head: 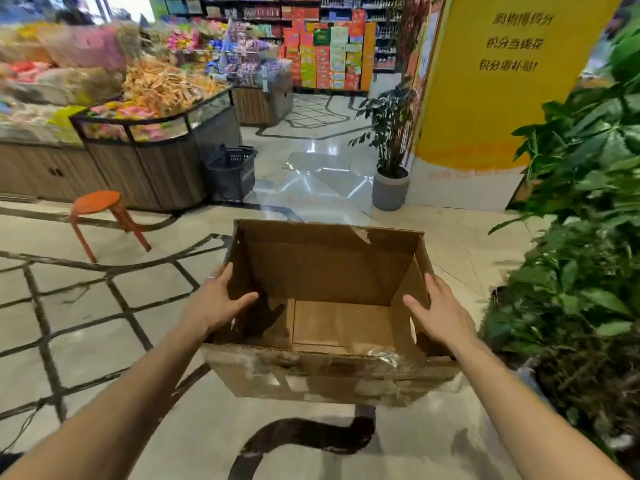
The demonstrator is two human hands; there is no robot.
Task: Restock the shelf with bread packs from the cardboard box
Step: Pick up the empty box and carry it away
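An open cardboard box (325, 271) is held up above the shop floor in front of me. Its inside shows only bare cardboard; no bread packs are visible in it. My left hand (216, 301) grips the box's left wall, thumb inside and fingers outside. My right hand (441, 311) grips the right wall the same way. The near wall carries torn tape and shiny film. No bread shelf is identifiable in view.
An orange stool (98, 207) stands on the floor at left, beside a wooden snack display counter (152, 168). A dark shopping basket (230, 173) sits past it. A potted plant (391, 183) stands by a yellow pillar (498, 98). Big leafy plants (581, 237) crowd the right.
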